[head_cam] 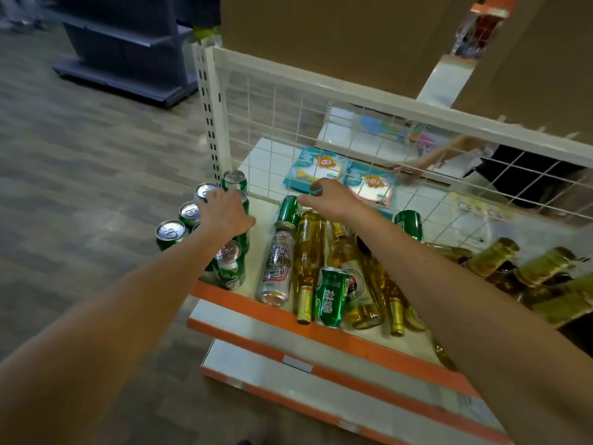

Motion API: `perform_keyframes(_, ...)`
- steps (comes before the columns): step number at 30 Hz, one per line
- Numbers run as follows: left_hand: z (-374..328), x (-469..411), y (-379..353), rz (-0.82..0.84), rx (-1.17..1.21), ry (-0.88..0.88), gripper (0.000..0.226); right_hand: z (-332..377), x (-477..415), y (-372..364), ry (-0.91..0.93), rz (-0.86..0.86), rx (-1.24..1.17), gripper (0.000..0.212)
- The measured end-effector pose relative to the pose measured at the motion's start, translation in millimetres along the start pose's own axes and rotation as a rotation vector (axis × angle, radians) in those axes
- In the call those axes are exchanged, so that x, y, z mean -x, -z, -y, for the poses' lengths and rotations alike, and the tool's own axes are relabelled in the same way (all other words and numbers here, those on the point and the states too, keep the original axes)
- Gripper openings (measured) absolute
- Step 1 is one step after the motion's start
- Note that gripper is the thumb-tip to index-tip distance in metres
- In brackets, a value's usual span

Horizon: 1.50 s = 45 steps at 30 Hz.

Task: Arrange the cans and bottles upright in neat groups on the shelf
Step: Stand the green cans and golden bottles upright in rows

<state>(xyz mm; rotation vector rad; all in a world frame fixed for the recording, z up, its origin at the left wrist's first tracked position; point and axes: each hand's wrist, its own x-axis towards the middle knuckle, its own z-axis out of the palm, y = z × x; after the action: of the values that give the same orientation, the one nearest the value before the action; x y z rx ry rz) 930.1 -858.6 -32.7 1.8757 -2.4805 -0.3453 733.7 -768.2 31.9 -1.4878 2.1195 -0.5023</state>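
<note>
Several green cans (171,233) stand upright in a group at the left end of the white shelf (256,304). My left hand (224,215) reaches over this group and grips one upright green can from above. My right hand (329,198) hovers at the back of the shelf, its thumb at the far end of a green can (287,211) lying on its side, and its fingers hold nothing I can see. Lying loose on the shelf are a silver and red can (277,268), another green can (332,297) and amber bottles (309,258). More bottles (495,255) lean in a pile at the right.
A white wire mesh (282,123) backs the shelf, with a slotted post (210,107) at its left end. Behind it lie blue packages (321,168), and another person's hand (407,171) reaches there. A green can (409,224) stands by the mesh. Lower shelves (288,364) jut out below.
</note>
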Motion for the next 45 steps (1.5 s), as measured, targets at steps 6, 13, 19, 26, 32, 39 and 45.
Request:
perform_keyframes(6, -68, 18, 48, -0.094, 0.061, -0.187, 0.064, -12, 37, 40, -0.027, -0.079, -0.001, 0.063)
perform_keyframes(13, -205, 87, 131, -0.125, 0.094, -0.49, 0.055, -58, 140, 155, -0.074, -0.299, 0.014, 0.059)
perform_keyframes(19, -339, 198, 135, -0.054, 0.059, -0.753, 0.039, -155, 289, 239, -0.198, -0.449, 0.081, 0.039)
perform_keyframes(26, -500, 347, 84, 0.037, 0.017, -1.035, 0.047, -295, 470, 278, -0.448, -0.54, 0.062, 0.055)
perform_keyframes(32, -613, 461, 27, 0.155, -0.041, -1.247, 0.063, -390, 600, 286, -0.664, -0.559, 0.04, 0.053)
perform_keyframes(39, -717, 541, -40, 0.293, -0.089, -1.423, 0.042, -477, 692, 290, -0.873, -0.681, -0.038, 0.055)
perform_keyframes(45, -809, 550, -97, 0.341, -0.157, -1.482, 0.038, -570, 702, 304, -0.944, -0.641, -0.037, 0.059)
